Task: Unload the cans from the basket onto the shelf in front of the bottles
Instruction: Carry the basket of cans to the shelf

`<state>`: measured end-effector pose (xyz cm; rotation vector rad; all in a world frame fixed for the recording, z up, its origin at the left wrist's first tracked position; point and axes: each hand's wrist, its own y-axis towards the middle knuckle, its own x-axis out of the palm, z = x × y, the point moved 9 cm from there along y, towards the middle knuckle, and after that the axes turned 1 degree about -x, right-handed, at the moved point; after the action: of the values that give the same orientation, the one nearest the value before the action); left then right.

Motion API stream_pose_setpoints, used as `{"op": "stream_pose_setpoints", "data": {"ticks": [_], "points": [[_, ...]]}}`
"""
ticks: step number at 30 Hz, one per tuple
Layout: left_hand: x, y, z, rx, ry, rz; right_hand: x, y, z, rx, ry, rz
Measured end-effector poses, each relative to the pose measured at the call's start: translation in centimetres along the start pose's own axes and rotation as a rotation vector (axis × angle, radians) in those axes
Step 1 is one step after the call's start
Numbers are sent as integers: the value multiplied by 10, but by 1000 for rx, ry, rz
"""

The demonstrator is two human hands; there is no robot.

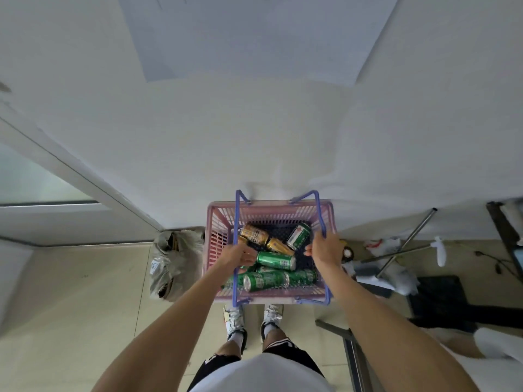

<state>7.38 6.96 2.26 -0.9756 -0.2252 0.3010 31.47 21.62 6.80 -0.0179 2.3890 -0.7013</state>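
A pink plastic basket point(271, 212) with blue handles hangs in front of me above my feet. Inside lie several cans on their sides: green cans point(276, 260) toward the near side and gold cans point(254, 233) toward the far left. My left hand point(240, 254) is closed around the left blue handle point(237, 213). On the right blue handle point(318, 210) my right hand point(325, 248) is closed too. No shelf or bottles are in view; a white wall fills the upper part of the view.
A grey bundled sack point(172, 261) lies on the tiled floor left of the basket. To the right are metal poles point(407, 244), crumpled bags and a dark mat point(438, 298). A door frame runs along the left.
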Motion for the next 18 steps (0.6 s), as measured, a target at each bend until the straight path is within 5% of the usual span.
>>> {"op": "stream_pose_setpoints", "data": {"ticks": [6,18], "points": [[54,-17,5,2,-183,-100,78,-45,17,211,277,-443],[94,-5,-1,-57,-185,142,127,-56,50,350,424,-600]]}}
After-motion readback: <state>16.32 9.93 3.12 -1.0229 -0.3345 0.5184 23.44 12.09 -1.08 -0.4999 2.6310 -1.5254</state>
